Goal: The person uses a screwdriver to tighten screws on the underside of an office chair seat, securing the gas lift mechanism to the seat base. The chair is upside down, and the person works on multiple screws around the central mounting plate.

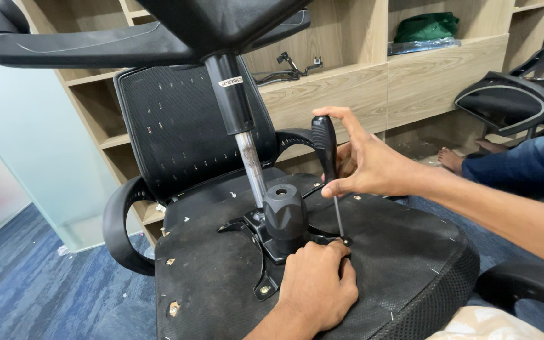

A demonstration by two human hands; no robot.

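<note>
Right hand (366,165): fingers curled in a grip, thumb up. Left hand (318,283): palm down, just below, fingertips bent.

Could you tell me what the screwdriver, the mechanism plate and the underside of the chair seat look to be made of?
Screwdriver: handle looks like glossy black plastic; shaft is thin bare metal, with a grey shine. Mechanism plate: probably black-painted steel, flat with brassy bolt heads. Seat underside: seemingly matte black fabric, dusty, pinned with small staples; the seat edge shows woven mesh.

Beyond the hands stand light wooden shelves (410,75); blue carpet (26,283) lies left, beside a frosted glass wall (26,145).
</note>
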